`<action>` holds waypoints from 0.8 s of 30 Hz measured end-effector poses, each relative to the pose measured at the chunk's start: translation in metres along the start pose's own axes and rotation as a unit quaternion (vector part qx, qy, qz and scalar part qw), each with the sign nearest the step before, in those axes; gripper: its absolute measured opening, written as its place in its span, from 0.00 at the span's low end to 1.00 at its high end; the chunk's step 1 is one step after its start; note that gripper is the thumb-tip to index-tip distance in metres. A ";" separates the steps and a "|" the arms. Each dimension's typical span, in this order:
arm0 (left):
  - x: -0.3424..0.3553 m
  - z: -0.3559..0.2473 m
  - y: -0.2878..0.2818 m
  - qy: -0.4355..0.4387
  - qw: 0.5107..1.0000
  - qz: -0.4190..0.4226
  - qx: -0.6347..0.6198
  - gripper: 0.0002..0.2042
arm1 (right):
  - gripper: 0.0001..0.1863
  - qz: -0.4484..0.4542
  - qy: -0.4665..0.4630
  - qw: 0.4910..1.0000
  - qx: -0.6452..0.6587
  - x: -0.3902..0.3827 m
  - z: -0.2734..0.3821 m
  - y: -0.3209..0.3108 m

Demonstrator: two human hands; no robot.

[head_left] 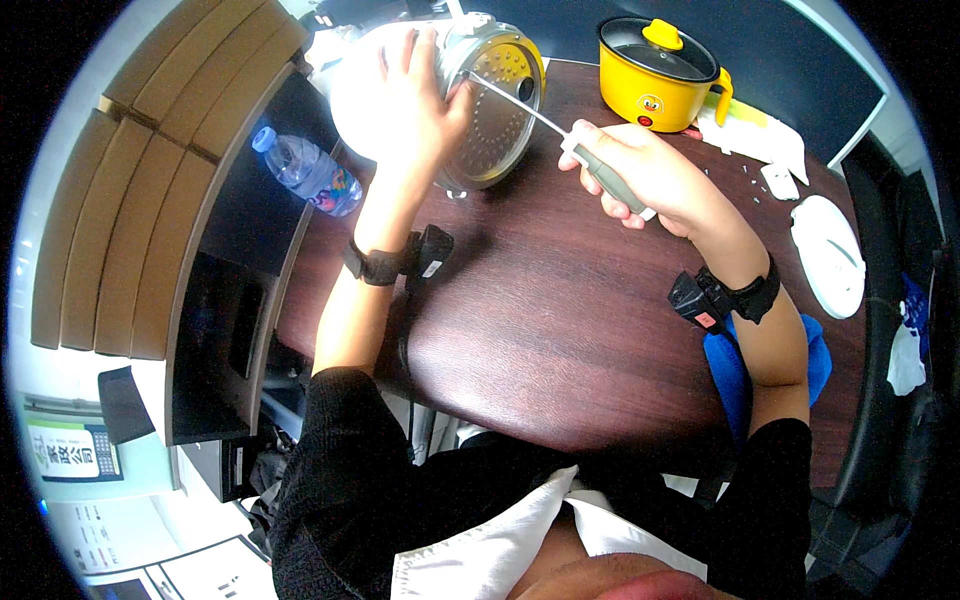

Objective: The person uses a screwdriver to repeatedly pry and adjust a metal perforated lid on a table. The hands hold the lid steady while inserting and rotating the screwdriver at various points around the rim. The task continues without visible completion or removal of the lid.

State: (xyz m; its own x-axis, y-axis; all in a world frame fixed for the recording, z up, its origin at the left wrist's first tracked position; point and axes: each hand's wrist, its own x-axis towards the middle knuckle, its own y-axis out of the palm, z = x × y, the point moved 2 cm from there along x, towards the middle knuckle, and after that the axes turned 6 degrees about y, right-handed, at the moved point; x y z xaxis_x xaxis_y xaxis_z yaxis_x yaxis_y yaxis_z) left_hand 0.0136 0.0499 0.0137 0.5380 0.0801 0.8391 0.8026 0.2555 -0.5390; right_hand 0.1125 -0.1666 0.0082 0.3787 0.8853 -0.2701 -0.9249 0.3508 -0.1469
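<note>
A white rounded appliance (362, 110), possibly an electric cooker, lies tipped on its side at the far left of the table. Its round face (487, 135), dimpled and metallic with a clear rim, is turned to the right. My left hand (425, 110) grips the body, fingers spread over the white shell and thumb by the rim. In my right hand (640, 170) is a screwdriver (605, 182) with a grey-green handle, held in closed fingers. Its long thin shaft points left, and the tip reaches the face near my left thumb. What the tip touches is too small to tell.
A yellow electric pot (650, 92) with a lid stands far right, near white scraps (778, 182). A white oval cover (828, 256) lies at the right edge, above a blue cloth (728, 375). Left are a water bottle (308, 172) and brown boxes (120, 235).
</note>
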 end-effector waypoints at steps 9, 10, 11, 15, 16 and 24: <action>0.002 0.000 0.001 0.008 1.000 0.001 0.013 0.32 | 0.18 -0.264 -0.264 0.853 -0.364 0.009 -0.004 -0.008; 0.002 -0.001 0.002 0.009 1.000 0.001 0.015 0.32 | 0.17 -0.348 -0.359 0.739 -0.452 0.006 -0.005 -0.008; 0.002 0.000 0.002 0.010 1.000 0.001 0.019 0.32 | 0.15 -0.366 -0.312 0.742 -0.467 -0.002 0.002 -0.002; 0.000 0.004 0.002 0.006 1.000 -0.002 0.009 0.32 | 0.17 -0.280 -0.274 0.836 -0.385 0.006 0.001 -0.010; 0.000 0.004 0.002 0.007 1.000 -0.003 0.003 0.32 | 0.19 -0.203 -0.203 0.903 -0.321 0.009 0.001 -0.012; 0.000 0.003 0.002 0.002 1.000 0.000 -0.007 0.31 | 0.23 -0.004 0.011 1.000 0.009 0.002 -0.001 -0.003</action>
State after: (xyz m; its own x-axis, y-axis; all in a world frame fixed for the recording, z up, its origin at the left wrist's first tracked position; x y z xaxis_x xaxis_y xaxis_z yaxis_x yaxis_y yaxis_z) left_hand 0.0149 0.0533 0.0130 0.5387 0.0756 0.8391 0.8062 0.2429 -0.5395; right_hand 0.1158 -0.1656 0.0074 0.3872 0.8755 -0.2892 -0.9219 0.3640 -0.1324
